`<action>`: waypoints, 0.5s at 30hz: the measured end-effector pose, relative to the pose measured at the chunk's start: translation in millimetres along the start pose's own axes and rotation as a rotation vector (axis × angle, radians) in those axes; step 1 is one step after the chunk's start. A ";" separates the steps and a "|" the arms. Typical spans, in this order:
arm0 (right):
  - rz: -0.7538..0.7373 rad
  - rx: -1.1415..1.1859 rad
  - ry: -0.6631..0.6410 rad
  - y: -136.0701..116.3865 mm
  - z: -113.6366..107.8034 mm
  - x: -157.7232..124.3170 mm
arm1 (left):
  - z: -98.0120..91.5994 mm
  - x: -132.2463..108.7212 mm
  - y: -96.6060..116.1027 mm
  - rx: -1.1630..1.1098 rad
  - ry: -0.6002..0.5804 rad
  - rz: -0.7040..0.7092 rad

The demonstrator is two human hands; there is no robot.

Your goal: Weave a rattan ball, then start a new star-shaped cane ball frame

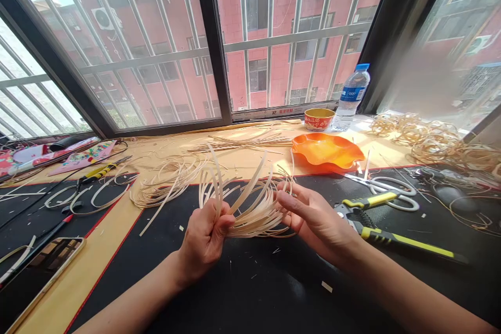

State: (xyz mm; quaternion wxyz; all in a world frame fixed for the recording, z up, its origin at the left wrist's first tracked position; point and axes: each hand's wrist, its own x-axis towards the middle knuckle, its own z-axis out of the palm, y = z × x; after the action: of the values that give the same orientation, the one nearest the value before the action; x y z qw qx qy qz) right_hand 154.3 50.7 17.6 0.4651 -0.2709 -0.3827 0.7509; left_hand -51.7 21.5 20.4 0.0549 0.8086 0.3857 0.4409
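Our left hand (207, 232) is closed on the strip coil (254, 218), located between both hands above the black mat (282, 295). Our right hand (315, 216) curves part-open at its right side; we cannot confirm a pinch. The bottle label (351, 94) shows rings; red window-frame lettering (286, 110) is illegible.

Linked rings (352, 94) on the blue bottle label (345, 96) and illegibly small lettering (286, 110) on the window frame (250, 116) and red bowl (318, 123)

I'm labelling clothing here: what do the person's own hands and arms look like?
The left hand and right hand are bare, with no glove or visible ring. Both forearms are uncovered as far as they show: no sleeve, watch or bracelet.
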 end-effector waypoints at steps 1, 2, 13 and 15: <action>0.000 0.001 0.024 0.1 0.1 -0.2 | 0.4 0.1 0.0 -0.006 -0.009 0.002; 0.000 0.004 0.050 0.0 0.3 -0.4 | 1.0 -0.1 -0.1 -0.009 -0.019 0.006; -0.008 0.020 0.090 -5.4 3.8 -3.1 | 3.5 -4.2 -2.3 -0.015 -0.070 -0.063; -0.012 0.020 0.073 -5.6 3.7 -3.4 | 3.9 -4.8 -3.2 -0.031 -0.066 -0.063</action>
State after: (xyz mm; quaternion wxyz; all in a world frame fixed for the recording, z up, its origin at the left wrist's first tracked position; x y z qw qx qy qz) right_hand 155.6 47.9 24.5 0.4858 -0.2914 -0.3595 0.7415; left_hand -52.1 21.5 13.5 0.0939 0.8094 0.4020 0.4177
